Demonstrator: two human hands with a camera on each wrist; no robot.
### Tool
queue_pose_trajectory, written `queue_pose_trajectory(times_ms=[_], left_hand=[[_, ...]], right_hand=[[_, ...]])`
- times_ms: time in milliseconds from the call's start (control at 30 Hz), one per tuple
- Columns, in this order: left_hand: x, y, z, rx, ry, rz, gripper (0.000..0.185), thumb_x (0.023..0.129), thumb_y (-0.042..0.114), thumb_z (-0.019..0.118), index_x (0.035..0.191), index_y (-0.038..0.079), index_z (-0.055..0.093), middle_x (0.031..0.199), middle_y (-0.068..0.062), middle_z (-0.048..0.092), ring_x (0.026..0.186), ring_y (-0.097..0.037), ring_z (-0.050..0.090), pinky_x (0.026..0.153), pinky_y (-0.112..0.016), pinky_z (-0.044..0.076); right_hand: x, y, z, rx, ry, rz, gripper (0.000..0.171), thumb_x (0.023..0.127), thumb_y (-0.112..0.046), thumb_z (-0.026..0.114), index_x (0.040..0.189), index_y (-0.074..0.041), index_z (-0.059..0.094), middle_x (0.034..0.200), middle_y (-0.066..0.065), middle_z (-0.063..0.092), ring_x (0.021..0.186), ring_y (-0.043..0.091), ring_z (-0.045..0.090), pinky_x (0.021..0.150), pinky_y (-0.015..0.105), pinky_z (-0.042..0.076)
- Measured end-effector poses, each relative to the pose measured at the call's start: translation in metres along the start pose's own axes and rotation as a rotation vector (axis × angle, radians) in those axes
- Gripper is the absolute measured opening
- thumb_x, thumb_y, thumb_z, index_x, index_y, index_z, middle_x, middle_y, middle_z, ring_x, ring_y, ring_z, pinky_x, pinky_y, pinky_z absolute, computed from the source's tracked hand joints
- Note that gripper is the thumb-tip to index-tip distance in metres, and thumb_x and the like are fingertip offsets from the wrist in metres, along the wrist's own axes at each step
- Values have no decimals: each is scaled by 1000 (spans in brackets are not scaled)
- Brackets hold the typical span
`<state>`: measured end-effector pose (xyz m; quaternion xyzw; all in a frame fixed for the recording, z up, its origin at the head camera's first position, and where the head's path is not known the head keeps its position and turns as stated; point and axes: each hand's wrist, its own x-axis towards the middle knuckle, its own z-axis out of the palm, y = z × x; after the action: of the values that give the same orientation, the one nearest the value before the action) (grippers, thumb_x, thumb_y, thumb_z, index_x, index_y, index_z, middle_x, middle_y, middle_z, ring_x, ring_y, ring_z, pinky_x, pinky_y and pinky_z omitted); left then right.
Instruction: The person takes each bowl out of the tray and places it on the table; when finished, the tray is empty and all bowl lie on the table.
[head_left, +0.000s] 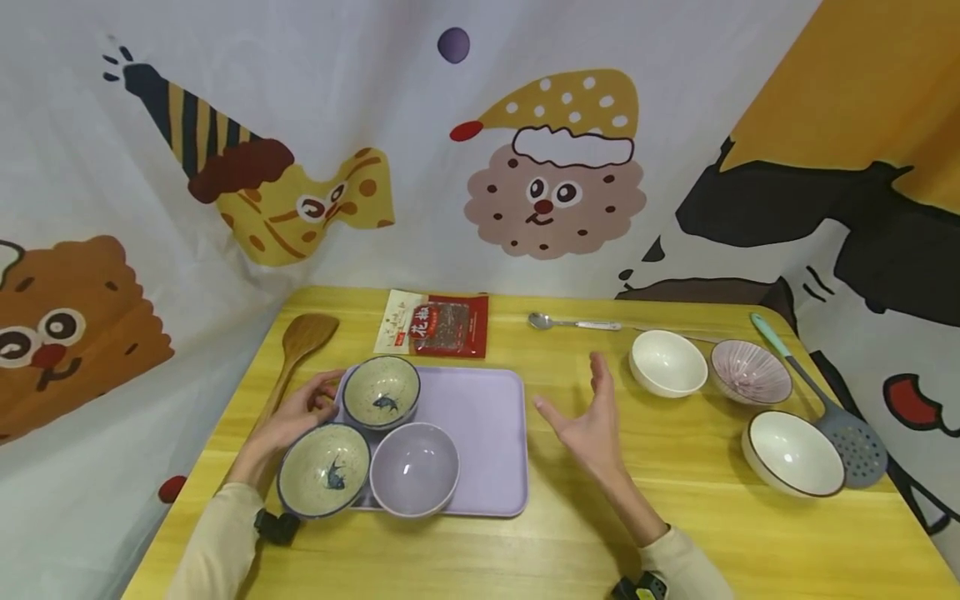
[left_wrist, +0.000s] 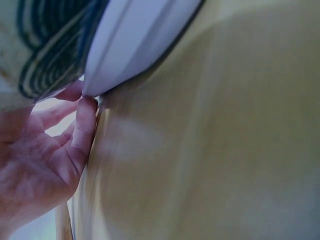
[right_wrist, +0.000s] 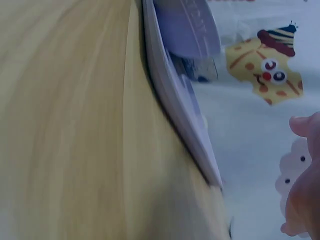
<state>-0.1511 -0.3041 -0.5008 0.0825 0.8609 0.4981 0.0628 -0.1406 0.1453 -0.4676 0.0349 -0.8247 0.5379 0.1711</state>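
Lilac plastic tray (head_left: 480,417) carries two fish-painted bowls (head_left: 381,392) and one lilac bowl (head_left: 415,468).

Yellow wooden table (head_left: 675,533), cartoon-printed cloth backdrop (head_left: 420,167)
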Motion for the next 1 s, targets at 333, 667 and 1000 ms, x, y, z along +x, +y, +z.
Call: queue_pose_trajectory(times_ms=[333, 667, 1000], left_hand=[[0, -1, 0, 7, -1, -17, 58, 93, -6, 57, 148, -4, 41, 112, -22, 56, 85, -15, 52, 71, -23, 45], [1, -1, 1, 0, 0, -18, 58, 93, -5, 57, 149, -3, 41, 112, -22, 56, 85, -14, 51, 71, -22, 44], [1, -1, 1, 33, 3, -18, 56, 94, -4, 56, 148, -1, 42, 111, -22, 56, 86, -15, 52, 74, -23, 45]], right_hand=[[-25, -27, 39, 50, -169, 36, 115, 76, -25, 90, 160, -1, 16, 164, 18, 29, 151, 35, 29, 122, 49, 26], [-54, -41, 75, 109, -342, -28, 115, 72, -32, 91, 159, -1, 22, 163, 19, 30, 148, 39, 35, 117, 56, 32], [-82, -45, 95, 142, -605, -48, 125, 64, -41, 94, 161, -15, 20, 158, 15, 38, 140, 29, 46, 112, 55, 40]])
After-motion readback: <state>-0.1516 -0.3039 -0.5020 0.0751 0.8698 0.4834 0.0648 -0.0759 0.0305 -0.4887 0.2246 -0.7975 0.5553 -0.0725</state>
